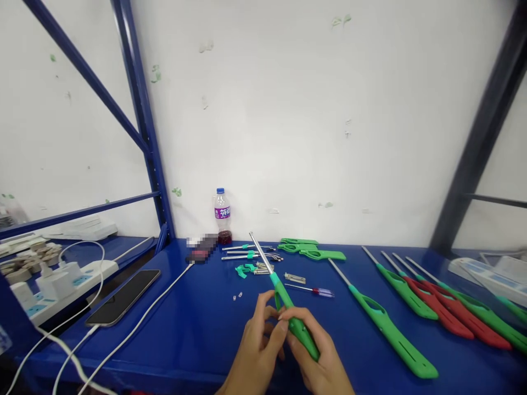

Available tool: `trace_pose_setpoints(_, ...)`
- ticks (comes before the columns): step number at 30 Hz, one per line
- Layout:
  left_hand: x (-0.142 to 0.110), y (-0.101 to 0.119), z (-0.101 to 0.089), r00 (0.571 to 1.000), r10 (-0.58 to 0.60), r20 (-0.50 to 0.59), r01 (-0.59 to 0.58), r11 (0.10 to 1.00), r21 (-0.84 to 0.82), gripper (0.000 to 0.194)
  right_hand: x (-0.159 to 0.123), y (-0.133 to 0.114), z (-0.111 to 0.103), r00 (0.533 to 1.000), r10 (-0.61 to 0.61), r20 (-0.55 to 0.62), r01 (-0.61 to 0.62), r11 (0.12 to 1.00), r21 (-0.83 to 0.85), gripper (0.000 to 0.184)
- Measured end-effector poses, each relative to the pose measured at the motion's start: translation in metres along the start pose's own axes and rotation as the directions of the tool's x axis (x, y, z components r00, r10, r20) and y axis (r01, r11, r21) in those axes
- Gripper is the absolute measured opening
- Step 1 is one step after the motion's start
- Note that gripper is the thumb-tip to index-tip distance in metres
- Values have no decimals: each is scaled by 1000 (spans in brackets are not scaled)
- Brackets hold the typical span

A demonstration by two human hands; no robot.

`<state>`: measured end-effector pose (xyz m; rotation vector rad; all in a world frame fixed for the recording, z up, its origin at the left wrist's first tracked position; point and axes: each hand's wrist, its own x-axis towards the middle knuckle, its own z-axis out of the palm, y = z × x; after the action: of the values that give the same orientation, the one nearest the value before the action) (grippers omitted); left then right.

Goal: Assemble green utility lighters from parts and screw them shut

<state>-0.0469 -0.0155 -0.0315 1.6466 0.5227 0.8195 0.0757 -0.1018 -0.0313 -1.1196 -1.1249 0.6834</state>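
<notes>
On the blue bench (185,323), a blue-capped bottle (223,214) with dark red liquid (224,237) at its bottom stands by the white wall (267,109), while at the left a black phone (123,298) lies near a white power strip (107,269) holding chargers (57,283).

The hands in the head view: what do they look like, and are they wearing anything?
Both are ordinary human hands. The left hand and right hand are bare, without gloves. No sleeves, rings, watch, cables or markings show on the parts in view.
</notes>
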Motion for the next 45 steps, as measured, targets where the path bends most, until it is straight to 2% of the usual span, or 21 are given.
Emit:
trace_pose_setpoints(6, 2, 8, -1, 999, 18, 35, -16, 999, -48, 54, 1, 5, 1, 997, -62, 46, 62, 998, 9, 26)
trace_pose_setpoints(10, 2, 7, 0, 999, 15, 40, -12, 998, -65, 56, 2, 9, -2, 988, -87, 126, 84, 996, 29, 22)
trace_pose_setpoints(15, 1, 7, 0, 998, 11, 60, -7, 998, -67, 58, 2, 11, -3, 986, -112, 128, 106, 993, 51, 21)
trace_pose_setpoints(19, 0, 9, 0, 999, 3, 48, 1, 996, -95, 64, 1, 8, 2, 985, -102, 141, 80, 985, 153, 21)
trace_pose_setpoints(24, -2, 3, -1, 998, -61, -7, 59, 986, -155, 66, 0, 3, 8, 983, -92, 157, 45, 959, 278, 20)
trace_pose_setpoints(27, -5, 0, -3, 997, -77, -16, 74, 987, -141, 65, 0, 1, 7, 980, -109, 164, 64, 964, 258, 23)
trace_pose_setpoints(31, -10, 4, -8, 989, -140, -54, 135, 987, -85, 53, 2, 3, 3, 961, -134, 242, 88, 977, 194, 33)
trace_pose_setpoints(36, -7, 8, -9, 988, -132, 81, 142, 981, -135, 55, 3, 6, 1, 954, -110, 278, 67, 985, 161, 35)
trace_pose_setpoints(38, -6, 6, -9, 988, -124, 94, 137, 980, -147, 56, 3, 4, 2, 955, -118, 272, 73, 983, 168, 35)
trace_pose_setpoints(40, -6, 2, -9, 988, -142, 65, 151, 976, -156, 59, 2, 1, 2, 958, -104, 268, 61, 985, 163, 33)
trace_pose_setpoints(45, -9, 0, -9, 976, -214, -40, 205, 963, -174, 66, 1, -4, -1, 945, 24, 327, -57, 994, 91, 31)
